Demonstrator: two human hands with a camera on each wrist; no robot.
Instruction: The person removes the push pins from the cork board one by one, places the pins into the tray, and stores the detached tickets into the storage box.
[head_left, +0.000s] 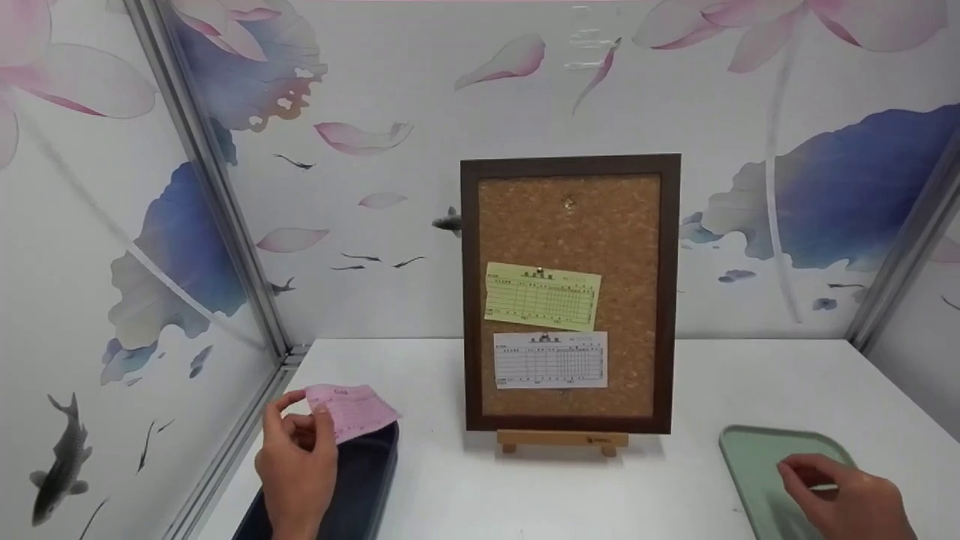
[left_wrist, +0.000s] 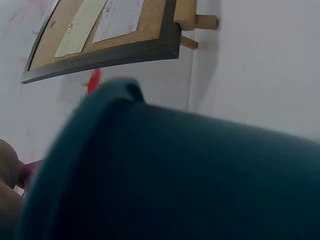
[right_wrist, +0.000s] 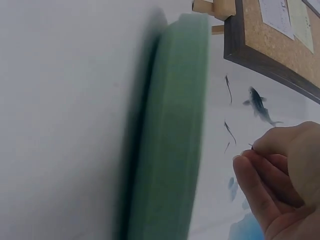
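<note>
My left hand pinches a pink paper slip between thumb and fingers, over the far end of a dark tray. In the left wrist view the tray's wall covers most of that hand. Over a green tray, the thumb and fingertips of my right hand are pinched together. A tiny pin pokes out between them in the right wrist view; the rest of it is hidden. A framed cork board stands between the hands, bearing a yellow slip and a white slip, both pinned.
The board leans on a small wooden easel. Another pin sits high on the cork. A white table carries everything, enclosed by white panels printed with flowers and fish, with metal posts at the corners.
</note>
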